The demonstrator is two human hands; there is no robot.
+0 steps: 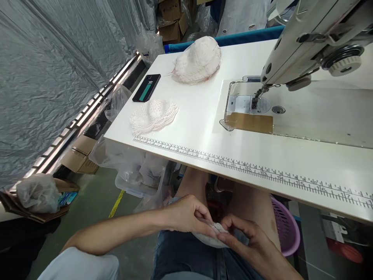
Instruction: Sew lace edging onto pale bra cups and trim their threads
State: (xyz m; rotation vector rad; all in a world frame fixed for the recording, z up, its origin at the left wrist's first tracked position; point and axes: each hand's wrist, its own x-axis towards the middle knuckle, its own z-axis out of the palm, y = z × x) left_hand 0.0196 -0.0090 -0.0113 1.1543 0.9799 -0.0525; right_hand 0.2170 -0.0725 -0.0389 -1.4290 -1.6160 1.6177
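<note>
Over my lap, below the table's front edge, I hold a small piece of white fabric [217,228] with both hands. My left hand [189,217] pinches one side of it between thumb and fingers. Close against it, my right hand [247,235] grips the other side. Part of the cloth is hidden by the fingers. On the table lies a domed white lacy piece [154,116] with a scalloped edge. Behind it sits a larger domed white fabric piece [199,60] with loose threads at its border.
A sewing machine [309,42] stands on the right of the white table [192,120], whose front edge carries a ruler scale [221,159]. A black phone [146,88] lies at the left. Below are a purple basket [287,229], a plastic bin [135,186] and a cardboard box [78,155].
</note>
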